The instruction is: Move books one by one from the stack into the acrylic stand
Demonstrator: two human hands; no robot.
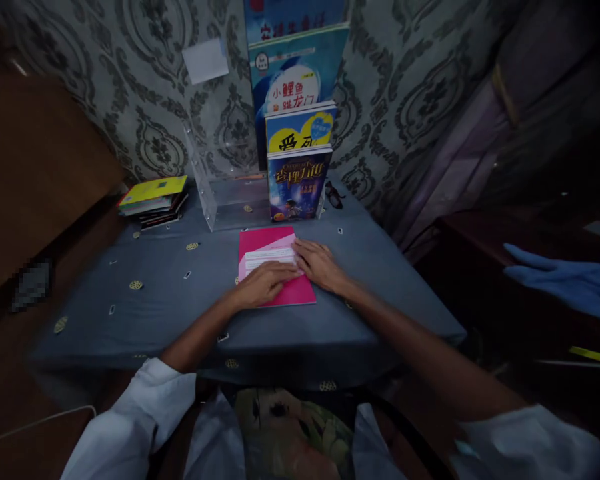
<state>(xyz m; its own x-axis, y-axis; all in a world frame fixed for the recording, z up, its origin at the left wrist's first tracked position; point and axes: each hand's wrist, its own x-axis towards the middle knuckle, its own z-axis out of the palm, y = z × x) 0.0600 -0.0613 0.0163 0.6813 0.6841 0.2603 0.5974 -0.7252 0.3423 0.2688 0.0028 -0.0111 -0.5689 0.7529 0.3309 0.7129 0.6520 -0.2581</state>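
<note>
A bright pink booklet (pixel 301 293) lies on the cloth-covered table in front of me. Across it lies a pale pink sheet or flap with white printed strips (pixel 267 255), slanted at its upper edge. My left hand (pixel 267 283) rests flat on the lower part of that sheet, fingers stretched to the right. My right hand (pixel 321 264) lies over the sheet's right end, its fingers extended and touching the edge. The fingertips of both hands nearly meet. What lies beneath the palms is hidden.
Behind the booklet, a clear acrylic rack (pixel 205 193) holds upright books, a dark blue one (pixel 297 190) in front. A stack of thin books (pixel 155 197) sits at the back left. Dark-framed glasses (pixel 335 195) lie right of the rack. Blue gloves (pixel 570 280) lie far right.
</note>
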